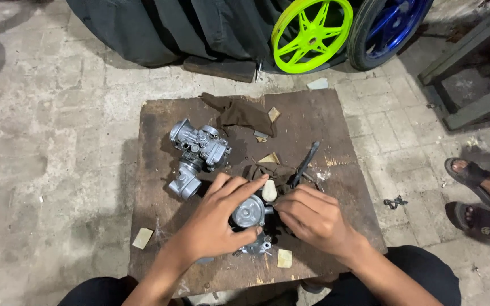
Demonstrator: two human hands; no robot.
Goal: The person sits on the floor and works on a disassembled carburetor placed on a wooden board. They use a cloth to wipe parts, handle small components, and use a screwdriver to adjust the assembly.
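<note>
While left hand (214, 218) cups carb part (249, 211), fingers curled round it, right hand (313, 218) fingers pinching its edge.

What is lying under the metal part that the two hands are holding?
The metal part rests on a wooden board; a dark rag lies just behind. The left hand and right hand cover anything directly beneath.

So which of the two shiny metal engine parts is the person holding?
The nearer metal part, cupped between the left hand and right hand. The other metal part lies untouched on the wooden board.
</note>
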